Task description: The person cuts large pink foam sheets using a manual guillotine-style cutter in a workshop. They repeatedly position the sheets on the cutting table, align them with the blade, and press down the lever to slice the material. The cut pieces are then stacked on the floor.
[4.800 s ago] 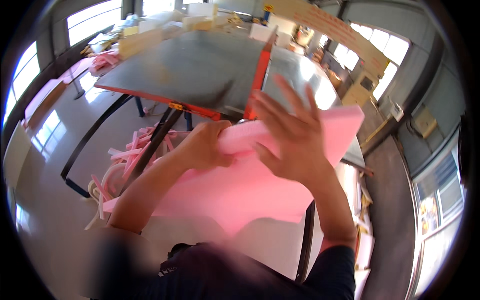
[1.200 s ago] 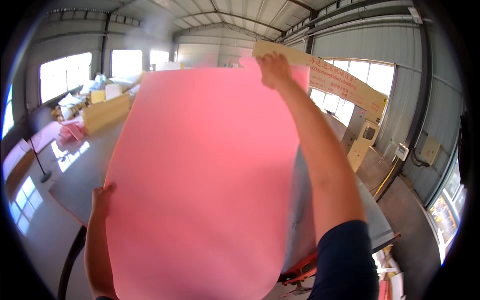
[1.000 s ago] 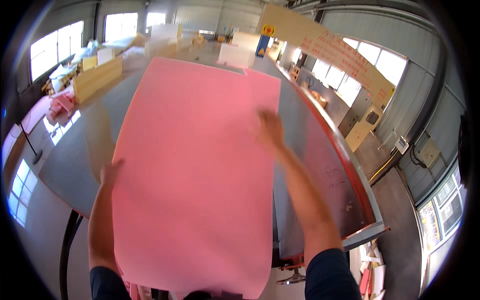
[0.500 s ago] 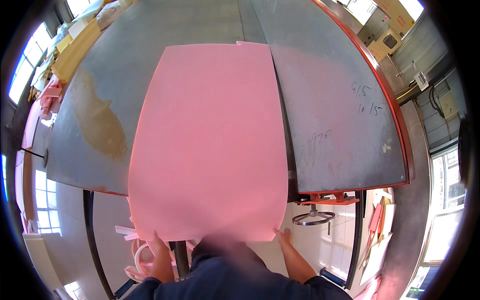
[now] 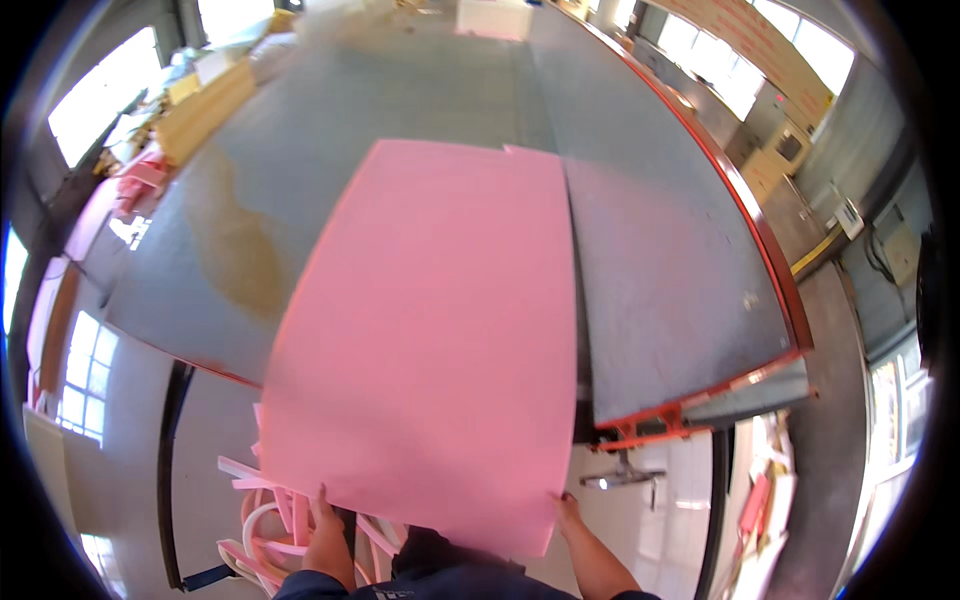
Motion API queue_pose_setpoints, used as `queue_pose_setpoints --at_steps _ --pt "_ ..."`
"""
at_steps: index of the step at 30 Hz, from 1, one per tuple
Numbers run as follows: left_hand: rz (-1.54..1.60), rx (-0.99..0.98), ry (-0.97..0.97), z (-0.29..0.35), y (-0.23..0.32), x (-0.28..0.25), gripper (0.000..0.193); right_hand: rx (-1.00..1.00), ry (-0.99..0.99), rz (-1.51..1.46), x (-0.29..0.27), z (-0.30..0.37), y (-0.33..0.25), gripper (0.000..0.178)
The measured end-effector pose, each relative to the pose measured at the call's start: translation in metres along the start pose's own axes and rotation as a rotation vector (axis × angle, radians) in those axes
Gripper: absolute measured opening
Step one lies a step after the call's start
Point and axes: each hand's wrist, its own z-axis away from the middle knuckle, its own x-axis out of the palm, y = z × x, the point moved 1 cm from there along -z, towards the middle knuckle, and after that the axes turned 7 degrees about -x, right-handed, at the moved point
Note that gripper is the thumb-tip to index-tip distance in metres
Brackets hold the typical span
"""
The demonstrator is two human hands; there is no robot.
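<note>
A large flat pink foam sheet (image 5: 430, 320) lies over the grey metal table (image 5: 680, 260), its near end hanging past the table's front edge towards me. My left hand (image 5: 328, 530) is closed on the sheet's near edge, left of the middle, with the thumb on top. At the right side edge, just above the near right corner, my right hand (image 5: 568, 512) pinches the sheet. The fingers beneath are hidden by it. A small notch shows at the sheet's far edge.
A long gap runs along the table beside the sheet. Below the right part is a metal handwheel (image 5: 622, 475). Pink foam strips (image 5: 265, 520) lie heaped by my left leg. Yellowish foam blocks (image 5: 205, 112) line the left side; a red rail (image 5: 720, 150) edges the right.
The view has tilted up and turned slightly, showing more of the far table. My right hand sits a little higher along the side edge; both hands still hold the sheet.
</note>
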Motion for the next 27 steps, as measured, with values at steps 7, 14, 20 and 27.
queue_pose_setpoints --at_steps 7,14,20,27 --pt "0.361 -0.228 -0.757 0.176 -0.007 0.061 0.073 -0.11 -0.017 0.023 -0.043 0.056 0.033 0.043" --pt "0.336 0.096 -0.613 0.158 0.03 0.057 0.057 -0.38 0.218 -0.04 0.012 0.036 0.004 0.034" --pt "0.096 0.295 -0.508 0.219 0.101 0.182 0.064 -0.597 0.34 0.169 0.003 0.016 -0.146 0.036" --pt "0.087 0.174 -0.74 0.134 0.143 0.228 0.059 -0.39 -0.059 -0.082 -0.007 -0.03 -0.234 0.047"
